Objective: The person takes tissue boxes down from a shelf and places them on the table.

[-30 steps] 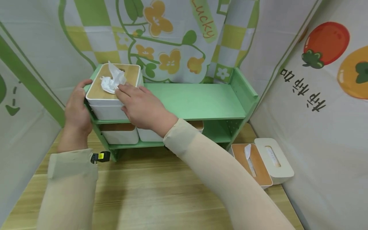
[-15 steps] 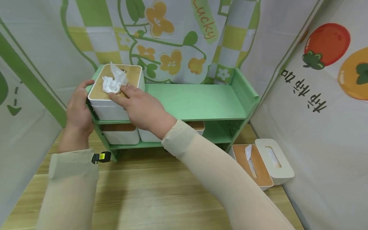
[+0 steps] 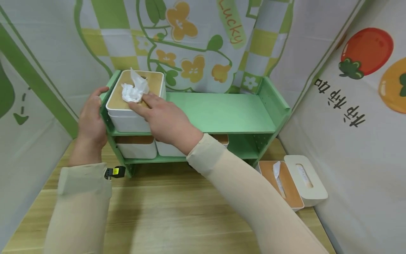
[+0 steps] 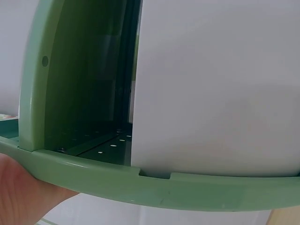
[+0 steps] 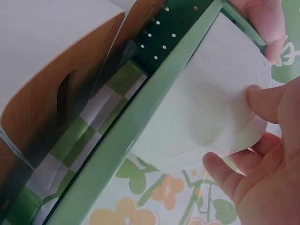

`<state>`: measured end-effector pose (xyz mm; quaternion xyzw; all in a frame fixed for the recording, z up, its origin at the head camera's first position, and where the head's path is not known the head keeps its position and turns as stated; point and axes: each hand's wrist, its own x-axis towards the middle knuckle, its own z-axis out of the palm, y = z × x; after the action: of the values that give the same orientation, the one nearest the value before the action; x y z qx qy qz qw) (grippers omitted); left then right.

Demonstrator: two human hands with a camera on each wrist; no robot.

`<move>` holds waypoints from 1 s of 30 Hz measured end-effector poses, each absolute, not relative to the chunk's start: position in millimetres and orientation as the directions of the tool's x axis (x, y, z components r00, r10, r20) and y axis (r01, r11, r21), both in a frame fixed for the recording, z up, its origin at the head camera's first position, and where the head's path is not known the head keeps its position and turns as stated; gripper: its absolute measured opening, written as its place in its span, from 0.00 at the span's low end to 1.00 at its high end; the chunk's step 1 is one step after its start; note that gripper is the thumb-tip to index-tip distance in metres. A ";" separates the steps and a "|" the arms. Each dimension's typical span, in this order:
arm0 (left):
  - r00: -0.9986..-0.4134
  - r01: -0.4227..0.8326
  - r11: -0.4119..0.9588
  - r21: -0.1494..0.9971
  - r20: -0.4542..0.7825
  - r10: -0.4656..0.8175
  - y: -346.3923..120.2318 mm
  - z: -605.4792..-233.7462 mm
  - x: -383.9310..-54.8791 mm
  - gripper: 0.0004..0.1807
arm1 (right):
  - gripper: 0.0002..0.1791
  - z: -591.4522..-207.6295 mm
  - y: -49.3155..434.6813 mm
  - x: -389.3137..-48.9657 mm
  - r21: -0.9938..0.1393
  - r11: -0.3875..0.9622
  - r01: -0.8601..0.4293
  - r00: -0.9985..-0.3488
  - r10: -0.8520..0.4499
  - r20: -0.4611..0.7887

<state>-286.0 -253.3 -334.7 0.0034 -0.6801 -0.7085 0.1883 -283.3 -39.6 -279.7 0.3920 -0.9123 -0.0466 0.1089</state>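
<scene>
A white tissue box (image 3: 128, 121) with a wooden lid stands at the left end of the green shelf's (image 3: 219, 109) top board. Crumpled white tissue (image 3: 131, 92) sticks up from its lid. My right hand (image 3: 166, 120) holds the box at its front right edge, fingers over the lid; the right wrist view shows the thumb against the white front (image 5: 201, 103). My left hand (image 3: 92, 121) grips the shelf's left side panel from outside, its fingertips at the upper edge. In the left wrist view, the green panel (image 4: 112, 183) partly hides that hand (image 4: 23, 197).
On the lower board stand several white boxes, one at the left (image 3: 136, 148) and another (image 3: 169, 150) partly behind my right hand. On the wooden floor at right are a wood-topped tissue box (image 3: 282, 183) and an all-white one (image 3: 309, 180). Printed fabric walls (image 3: 193, 67) surround the shelf.
The fingers of my right hand have spread apart on the lid, one reaching further left along its front. My left hand keeps its place on the panel. The whole head view has shifted slightly.
</scene>
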 end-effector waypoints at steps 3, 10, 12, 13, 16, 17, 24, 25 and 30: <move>-0.932 0.253 0.006 0.967 0.245 -0.265 -253.6 -334.4 -286.1 0.24 | 0.33 -280.3 -37.2 -282.7 0.160 0.688 -0.708 -0.667 -0.725 0.170; -0.936 0.288 -0.080 0.954 0.262 -0.236 -253.6 -334.9 -286.9 0.24 | 0.37 -280.4 -33.3 -281.9 0.146 0.695 -0.704 -0.672 -0.718 0.180; -0.936 0.295 -0.103 0.950 0.266 -0.230 -253.5 -335.1 -287.1 0.24 | 0.40 -280.3 -31.9 -281.5 0.142 0.696 -0.704 -0.675 -0.718 0.173; -0.937 0.297 -0.111 0.949 0.266 -0.226 -253.7 -335.3 -287.1 0.24 | 0.42 -280.3 -31.3 -281.5 0.140 0.696 -0.704 -0.676 -0.717 0.170; -0.937 0.301 -0.123 0.946 0.270 -0.220 -253.9 -335.4 -287.4 0.24 | 0.44 -280.5 -29.1 -281.5 0.144 0.694 -0.705 -0.673 -0.719 0.172; -0.937 0.303 -0.123 0.945 0.271 -0.220 -253.8 -335.4 -287.6 0.24 | 0.44 -280.5 -28.3 -281.4 0.143 0.694 -0.706 -0.672 -0.719 0.174; -0.938 0.273 -0.060 0.960 0.252 -0.238 -254.6 -335.5 -287.1 0.24 | 0.44 -281.5 -24.4 -280.2 0.133 0.695 -0.706 -0.672 -0.718 0.182; -0.938 0.268 -0.051 0.962 0.249 -0.240 -254.5 -335.5 -286.9 0.25 | 0.45 -281.9 -23.9 -280.1 0.132 0.695 -0.706 -0.672 -0.717 0.182; -0.942 0.262 -0.074 0.962 0.239 -0.236 -254.9 -335.8 -287.0 0.24 | 0.48 -282.9 -21.9 -279.9 0.117 0.702 -0.702 -0.681 -0.710 0.180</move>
<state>-287.0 -254.9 -335.8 -0.0099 -0.6590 -0.7326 0.1700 -279.9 -21.9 -282.9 0.3853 -0.9165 -0.0191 0.1063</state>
